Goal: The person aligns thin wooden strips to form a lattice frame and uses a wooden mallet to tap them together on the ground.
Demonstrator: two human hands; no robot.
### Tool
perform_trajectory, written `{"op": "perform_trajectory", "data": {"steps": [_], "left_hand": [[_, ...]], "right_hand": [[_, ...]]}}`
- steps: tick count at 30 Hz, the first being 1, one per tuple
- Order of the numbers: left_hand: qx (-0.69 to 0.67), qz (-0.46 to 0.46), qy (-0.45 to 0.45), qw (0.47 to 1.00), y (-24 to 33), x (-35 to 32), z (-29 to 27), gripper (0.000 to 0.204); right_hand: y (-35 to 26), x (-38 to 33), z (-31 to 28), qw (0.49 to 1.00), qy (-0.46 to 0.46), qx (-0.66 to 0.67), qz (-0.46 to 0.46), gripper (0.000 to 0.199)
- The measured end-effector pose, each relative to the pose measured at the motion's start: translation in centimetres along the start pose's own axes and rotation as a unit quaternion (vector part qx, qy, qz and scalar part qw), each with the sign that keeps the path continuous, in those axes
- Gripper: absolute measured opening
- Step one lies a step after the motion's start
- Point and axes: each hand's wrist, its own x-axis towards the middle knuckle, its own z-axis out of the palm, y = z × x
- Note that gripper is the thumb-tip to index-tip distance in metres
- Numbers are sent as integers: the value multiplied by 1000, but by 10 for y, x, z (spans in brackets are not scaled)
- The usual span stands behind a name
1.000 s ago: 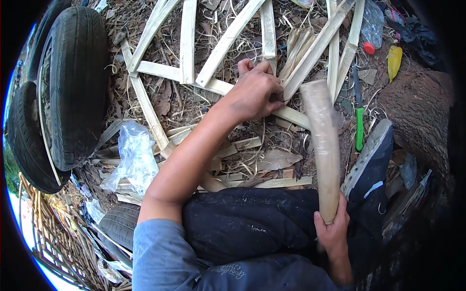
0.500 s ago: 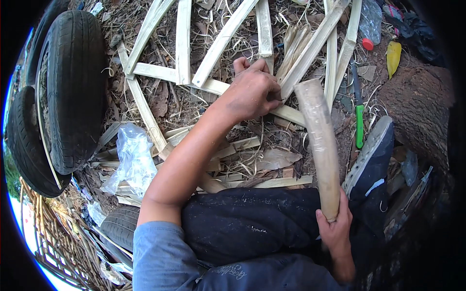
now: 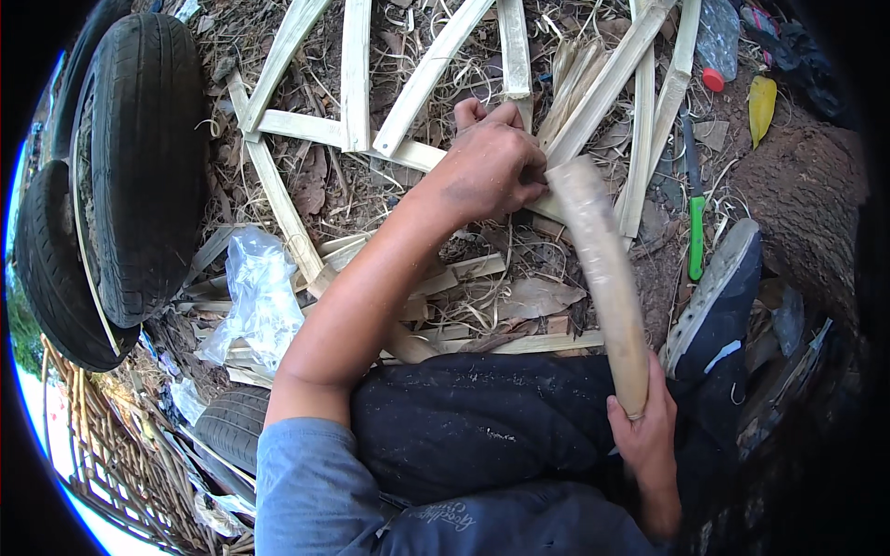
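My right hand (image 3: 646, 435) is wrapped round the lower end of a thick, pale length of wood or bamboo (image 3: 607, 278). Its upper end slants up beside my left hand (image 3: 501, 159), blurred by motion at the tip. The left hand is closed, fingers curled down over a flat cross strip (image 3: 422, 154), where upright wooden slats meet it. Whatever is between those fingers is hidden. Close by, one slanting slat (image 3: 607, 83) and another upright slat (image 3: 515, 56) reach the strip. Farther left, a slat (image 3: 354, 79) and a slanting slat (image 3: 434, 74) overlap it.
Old tyres (image 3: 148, 167) stand at the left. A green-handled knife (image 3: 695, 232) lies on the ground near my shoe (image 3: 709, 292). A tree trunk or root (image 3: 802, 213) and a plastic bottle (image 3: 718, 42) are at the right. Clear plastic (image 3: 250, 296) lies by loose strips.
The upper end of the wooden piece has shifted slightly left, closer to my left hand. My left hand stays closed at the strip. The whole view has shifted slightly.
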Motion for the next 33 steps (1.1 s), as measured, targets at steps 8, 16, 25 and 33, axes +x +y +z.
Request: {"op": "perform_trajectory", "data": {"steps": [8, 16, 25, 33], "left_hand": [[-4, -11, -7, 1000, 2, 0, -1, 11], [-5, -16, -6, 1000, 3, 0, -2, 11], [1, -19, -3, 1000, 0, 1, 1, 13], [-5, -12, 0, 1000, 1, 0, -2, 14]], "right_hand": [[-2, -1, -3, 1000, 5, 3, 5, 72], [0, -3, -7, 998, 44, 34, -3, 72], [-13, 4, -20, 998, -38, -52, 14, 73], [-9, -4, -23, 999, 27, 25, 31, 72]]}}
